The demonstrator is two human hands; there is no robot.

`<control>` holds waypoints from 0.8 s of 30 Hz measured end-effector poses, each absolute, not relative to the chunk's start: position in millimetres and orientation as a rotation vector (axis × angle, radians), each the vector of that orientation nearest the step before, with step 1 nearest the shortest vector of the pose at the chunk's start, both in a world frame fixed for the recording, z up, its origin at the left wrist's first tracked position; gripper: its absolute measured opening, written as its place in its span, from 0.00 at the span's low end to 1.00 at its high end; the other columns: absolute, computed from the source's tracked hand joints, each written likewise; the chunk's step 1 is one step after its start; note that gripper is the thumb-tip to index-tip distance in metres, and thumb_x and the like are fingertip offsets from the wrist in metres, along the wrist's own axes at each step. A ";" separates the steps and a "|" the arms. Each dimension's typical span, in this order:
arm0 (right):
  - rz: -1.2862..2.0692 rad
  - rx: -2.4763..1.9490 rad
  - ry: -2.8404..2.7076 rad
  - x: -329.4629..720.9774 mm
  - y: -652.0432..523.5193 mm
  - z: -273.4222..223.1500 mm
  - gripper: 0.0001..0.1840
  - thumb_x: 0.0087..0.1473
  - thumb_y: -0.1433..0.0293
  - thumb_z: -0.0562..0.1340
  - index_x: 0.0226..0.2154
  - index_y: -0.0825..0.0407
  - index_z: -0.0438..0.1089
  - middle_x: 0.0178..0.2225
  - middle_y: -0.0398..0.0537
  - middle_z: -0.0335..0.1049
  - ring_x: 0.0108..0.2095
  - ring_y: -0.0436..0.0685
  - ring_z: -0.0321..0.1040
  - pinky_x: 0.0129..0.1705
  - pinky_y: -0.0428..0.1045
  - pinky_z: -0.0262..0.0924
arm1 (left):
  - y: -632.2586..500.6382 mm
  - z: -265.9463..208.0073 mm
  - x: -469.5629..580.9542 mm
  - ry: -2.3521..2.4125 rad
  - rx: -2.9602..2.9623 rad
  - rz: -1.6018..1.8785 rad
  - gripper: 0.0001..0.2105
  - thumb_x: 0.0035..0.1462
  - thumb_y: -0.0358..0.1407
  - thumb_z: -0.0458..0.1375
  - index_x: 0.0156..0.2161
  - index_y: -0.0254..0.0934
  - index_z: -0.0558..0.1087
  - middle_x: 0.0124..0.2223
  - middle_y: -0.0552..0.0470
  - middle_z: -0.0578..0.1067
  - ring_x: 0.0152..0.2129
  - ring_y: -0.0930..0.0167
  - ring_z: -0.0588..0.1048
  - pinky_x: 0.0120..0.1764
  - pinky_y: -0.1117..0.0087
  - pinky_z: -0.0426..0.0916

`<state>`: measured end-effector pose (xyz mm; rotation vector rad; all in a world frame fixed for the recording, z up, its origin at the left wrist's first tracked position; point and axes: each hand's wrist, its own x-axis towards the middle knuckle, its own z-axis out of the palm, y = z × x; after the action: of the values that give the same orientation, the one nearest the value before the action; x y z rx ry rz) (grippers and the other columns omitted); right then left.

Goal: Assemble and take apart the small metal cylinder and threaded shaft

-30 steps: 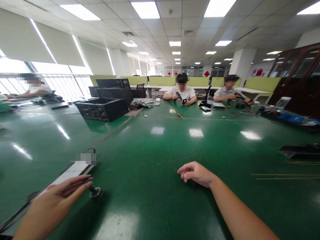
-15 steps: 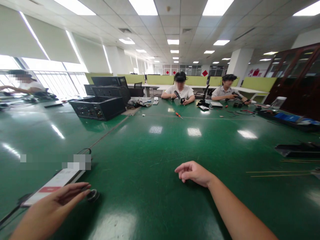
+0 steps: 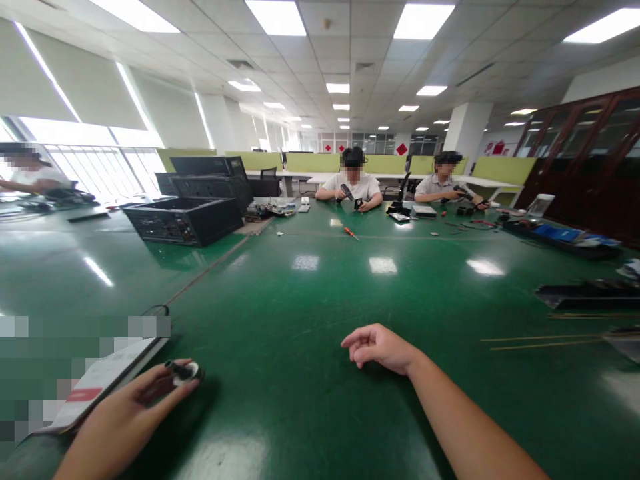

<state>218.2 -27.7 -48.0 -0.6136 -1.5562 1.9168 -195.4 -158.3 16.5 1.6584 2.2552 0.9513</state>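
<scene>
My left hand reaches forward at the lower left on the green table. Its fingertips pinch a small round black part with a short stem, tipped so that a pale face shows. Just left of the hand lies a flat device with a white screen, with a black cable loop behind it. My right hand rests on the table at the centre, fingers loosely curled and holding nothing.
Black computer cases stand at the far left. An orange-handled screwdriver lies mid-table. Two people sit at the far side with tools. A black tray and thin rods lie to the right.
My left hand has closed its fingertips on the small round part and tipped it up from lying flat. The view has shifted slightly. My right hand has stayed in place.
</scene>
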 end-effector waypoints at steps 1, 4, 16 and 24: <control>1.919 -0.610 -1.551 218.3 -27.4 -47.7 0.21 0.43 0.69 0.72 0.42 0.57 0.76 0.29 0.47 0.73 0.27 0.50 0.67 0.32 0.48 0.62 | -148.3 25.6 -180.6 2.142 1.655 0.968 0.26 0.39 0.60 0.63 0.40 0.45 0.78 0.40 0.54 0.82 0.39 0.58 0.80 0.47 0.59 0.74; 1.911 -0.602 -1.521 220.7 -24.3 -45.7 0.23 0.42 0.69 0.72 0.43 0.57 0.74 0.29 0.46 0.72 0.27 0.50 0.67 0.32 0.48 0.62 | -111.2 47.0 -124.1 1.868 1.708 1.067 0.25 0.42 0.53 0.66 0.42 0.40 0.76 0.41 0.49 0.81 0.39 0.59 0.80 0.49 0.58 0.72; 1.078 -1.034 -1.670 232.3 2.1 -55.8 0.30 0.38 0.82 0.60 0.46 0.49 0.64 0.43 0.47 0.68 0.31 0.49 0.67 0.28 0.43 0.59 | -9.1 -8.9 31.3 1.291 2.056 0.942 0.14 0.49 0.39 0.65 0.41 0.39 0.77 0.39 0.50 0.80 0.36 0.65 0.77 0.39 0.67 0.71; 0.998 -1.092 -1.805 221.9 -3.7 -53.3 0.23 0.41 0.78 0.64 0.42 0.49 0.69 0.36 0.44 0.72 0.31 0.52 0.68 0.34 0.46 0.62 | -3.9 -26.9 23.3 1.241 2.041 0.906 0.15 0.47 0.33 0.65 0.43 0.41 0.76 0.40 0.51 0.79 0.37 0.66 0.76 0.41 0.67 0.69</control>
<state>221.9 -3.7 -53.3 -1.0916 -1.8054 0.9979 23.3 -3.9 -26.9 2.0413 1.2406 0.9062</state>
